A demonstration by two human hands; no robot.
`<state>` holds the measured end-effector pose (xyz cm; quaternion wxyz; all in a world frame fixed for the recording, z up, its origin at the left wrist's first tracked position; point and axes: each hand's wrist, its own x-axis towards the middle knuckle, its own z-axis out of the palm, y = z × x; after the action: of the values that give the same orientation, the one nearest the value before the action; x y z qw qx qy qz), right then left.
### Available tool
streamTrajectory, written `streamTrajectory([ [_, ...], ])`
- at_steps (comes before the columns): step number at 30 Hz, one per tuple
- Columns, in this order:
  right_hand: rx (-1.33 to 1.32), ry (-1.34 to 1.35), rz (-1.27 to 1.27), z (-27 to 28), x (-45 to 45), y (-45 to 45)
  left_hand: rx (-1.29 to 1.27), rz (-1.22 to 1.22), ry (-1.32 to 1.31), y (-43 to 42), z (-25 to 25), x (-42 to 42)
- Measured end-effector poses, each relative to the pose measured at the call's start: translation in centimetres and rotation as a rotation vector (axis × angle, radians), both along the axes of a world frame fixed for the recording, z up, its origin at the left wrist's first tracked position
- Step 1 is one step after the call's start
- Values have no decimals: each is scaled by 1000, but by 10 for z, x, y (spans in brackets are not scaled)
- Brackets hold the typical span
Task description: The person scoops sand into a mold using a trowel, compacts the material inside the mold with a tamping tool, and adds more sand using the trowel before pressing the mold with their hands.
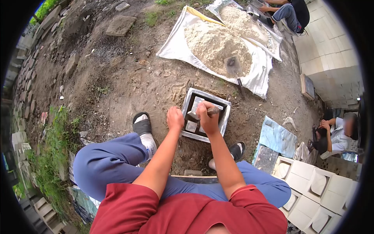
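A square grey box (225,120), probably a metal mould, sits on the soil between my feet. Inside it are several pale blocks (191,126) with dark gaps around them. My left hand (175,117) is closed at the box's left rim, its fingertips hidden. Over the middle of the box, my right hand (207,115) is wrapped around a tool with a short brownish handle (213,110). The tool's working end is mostly hidden by the hand, so its kind is unclear.
Ahead, a pale powder heap (212,45) lies on a white sheet (177,41), with a flat-bladed shovel (233,65) on it. Cast blocks (304,171) stand at right near a blue sheet (277,136). One person (290,17) crouches far right; another (338,134) sits right.
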<state>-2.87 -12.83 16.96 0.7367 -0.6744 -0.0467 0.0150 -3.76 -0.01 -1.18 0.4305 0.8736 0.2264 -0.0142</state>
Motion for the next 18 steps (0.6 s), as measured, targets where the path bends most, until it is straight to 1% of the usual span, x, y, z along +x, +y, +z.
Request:
streamTrajectory([
  [2,-25,-84,53,16,4,-2,-16,18,-7,-2,7,0],
  [3,109,-49,140,17,6,-6,-29,36,-14,-2,4,-1],
  [8,92,-155,140,9,11,-3,-78,20,-112,2,-15,0],
  [10,90,-277,132,4,13,-3,-93,11,-132,2,-17,-3],
  [12,5,-315,122,-2,18,-3,-198,28,-133,3,-18,-1],
  [14,97,-295,108,-1,18,10,-233,30,-125,6,-21,0],
  [15,101,-293,105,-9,17,12,-333,40,-176,8,-21,-1],
  [16,118,-197,69,-18,15,14,-435,52,-226,8,-21,-3],
  [17,133,-101,33,-25,14,13,-434,51,-224,9,-21,-6],
  [18,134,-99,33,-28,15,14,-449,54,-248,9,-22,-8],
])
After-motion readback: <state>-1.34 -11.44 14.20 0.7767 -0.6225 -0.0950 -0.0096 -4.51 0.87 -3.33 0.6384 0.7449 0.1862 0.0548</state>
